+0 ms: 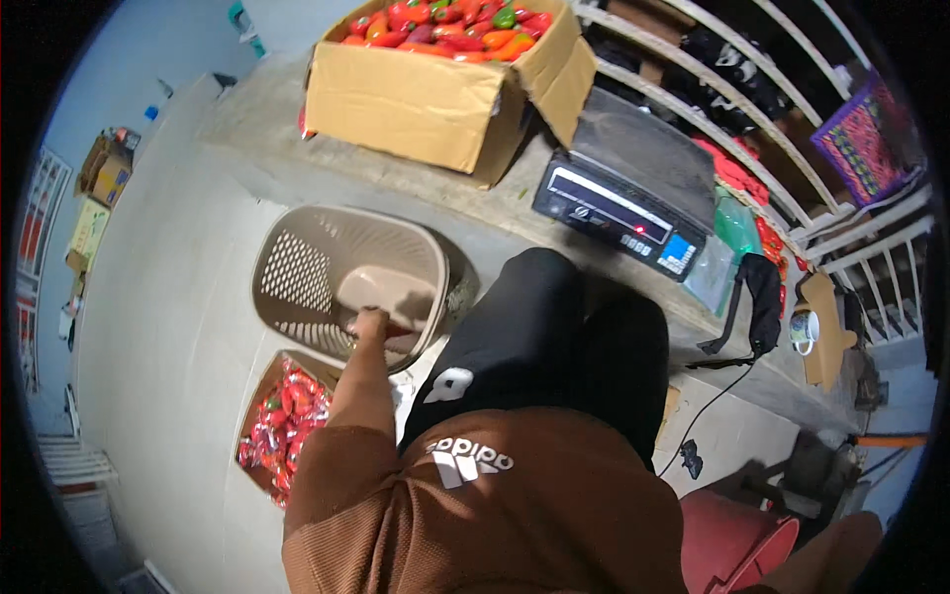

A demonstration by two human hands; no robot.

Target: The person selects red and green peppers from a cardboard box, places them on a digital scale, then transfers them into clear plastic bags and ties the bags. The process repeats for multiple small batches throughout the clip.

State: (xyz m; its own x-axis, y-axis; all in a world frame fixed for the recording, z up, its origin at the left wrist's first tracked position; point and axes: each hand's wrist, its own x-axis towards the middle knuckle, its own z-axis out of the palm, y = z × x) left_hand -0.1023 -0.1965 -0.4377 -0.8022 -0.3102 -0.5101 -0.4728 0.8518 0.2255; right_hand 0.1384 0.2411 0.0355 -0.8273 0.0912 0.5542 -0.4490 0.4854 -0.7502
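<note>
The beige plastic basket (pixel 299 269) stands on the floor (pixel 168 297), just beside the front edge of the concrete ledge (pixel 416 203). The left hand (pixel 371 323) reaches down inside it, near the side closest to the person; a dark red thing (pixel 398 330) shows next to the hand, but I cannot tell whether the fingers hold it. The right hand is out of sight, so its fingers cannot be told; a bent arm (pixel 836 554) shows by a red bucket (pixel 727 540). Close to the basket, a small carton (pixel 317 367) holds plastic-wrapped red peppers (pixel 289 414). On the ledge, a large cardboard box (pixel 396 114) heaped with peppers (pixel 445 30) sits left of a black scale (pixel 623 213), which stands along the front edge.
</note>
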